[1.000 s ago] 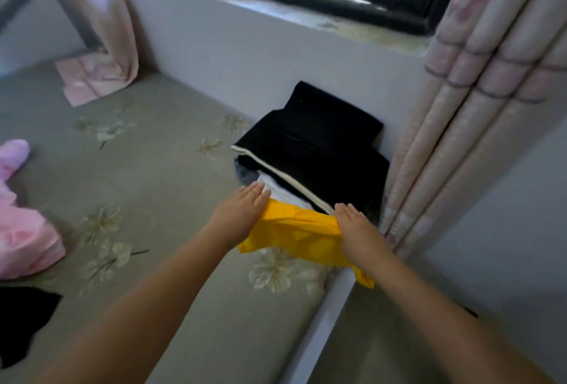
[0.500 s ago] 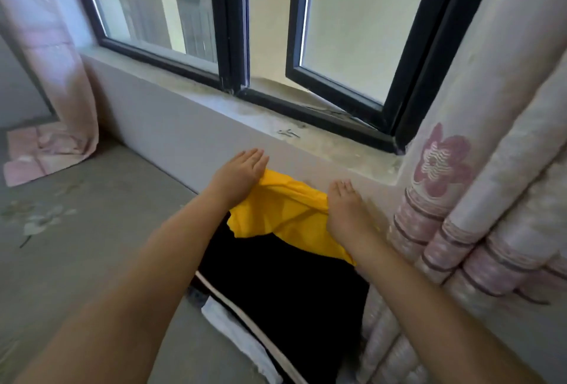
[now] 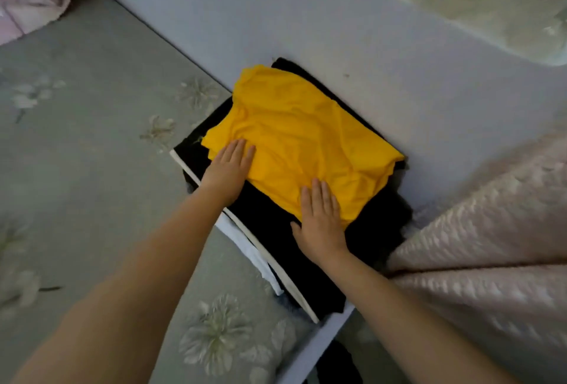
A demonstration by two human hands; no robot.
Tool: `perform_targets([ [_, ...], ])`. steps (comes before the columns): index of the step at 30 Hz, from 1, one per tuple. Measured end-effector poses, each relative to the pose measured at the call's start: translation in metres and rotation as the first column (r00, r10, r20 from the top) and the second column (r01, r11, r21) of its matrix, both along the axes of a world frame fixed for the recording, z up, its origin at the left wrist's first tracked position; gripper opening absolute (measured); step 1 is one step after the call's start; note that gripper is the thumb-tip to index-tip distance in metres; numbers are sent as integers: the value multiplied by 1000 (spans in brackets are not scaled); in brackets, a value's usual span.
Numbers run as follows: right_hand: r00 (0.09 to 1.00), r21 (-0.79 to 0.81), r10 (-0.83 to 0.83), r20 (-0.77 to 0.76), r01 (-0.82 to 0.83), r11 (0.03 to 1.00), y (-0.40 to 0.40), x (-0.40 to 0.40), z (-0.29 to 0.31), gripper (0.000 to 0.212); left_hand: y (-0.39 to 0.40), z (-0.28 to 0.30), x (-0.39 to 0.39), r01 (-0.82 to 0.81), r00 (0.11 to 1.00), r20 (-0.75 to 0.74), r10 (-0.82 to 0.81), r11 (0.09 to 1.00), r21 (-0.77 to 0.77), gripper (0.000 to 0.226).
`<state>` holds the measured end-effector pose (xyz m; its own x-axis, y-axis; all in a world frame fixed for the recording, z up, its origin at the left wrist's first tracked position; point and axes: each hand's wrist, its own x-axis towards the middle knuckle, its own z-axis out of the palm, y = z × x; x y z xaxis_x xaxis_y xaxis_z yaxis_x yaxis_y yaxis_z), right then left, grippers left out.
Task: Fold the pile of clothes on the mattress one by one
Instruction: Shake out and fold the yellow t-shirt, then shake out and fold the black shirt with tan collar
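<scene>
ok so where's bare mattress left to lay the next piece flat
Bare mattress lies left of the folded stack, between the left hand and the pink cloth in the far corner. It is crowded on the right: the yellow garment tops the stack against the wall, and the curtain hems it in.

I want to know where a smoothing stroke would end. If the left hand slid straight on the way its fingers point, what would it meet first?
The left hand would likely run across the folded yellow garment, then reach the wall behind the stack.
</scene>
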<state>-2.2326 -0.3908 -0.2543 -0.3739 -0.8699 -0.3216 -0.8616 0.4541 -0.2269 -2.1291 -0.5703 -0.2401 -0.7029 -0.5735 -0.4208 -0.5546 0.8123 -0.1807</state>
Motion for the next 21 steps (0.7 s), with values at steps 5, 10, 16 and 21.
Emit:
perform_targets([
  [5, 998, 28, 49, -42, -48, 998, 1, -11, -4, 76, 26, 2, 20, -85, 994, -61, 89, 995, 56, 61],
  [10, 996, 10, -17, -92, 18, 1000, -19, 10, 30, 76, 59, 39, 65, -279, 925, -223, 307, 949, 148, 68],
  [16, 926, -133, 366, -91, -376, 917, -54, 117, 77, 68, 101, 95, 179, -622, 752, -251, 610, 782, 40, 55],
  [21, 654, -268, 748, -115, -745, 611, -53, 252, 124, 69, 178, 138, 304, -857, 508, -230, 830, 513, -41, 57],
])
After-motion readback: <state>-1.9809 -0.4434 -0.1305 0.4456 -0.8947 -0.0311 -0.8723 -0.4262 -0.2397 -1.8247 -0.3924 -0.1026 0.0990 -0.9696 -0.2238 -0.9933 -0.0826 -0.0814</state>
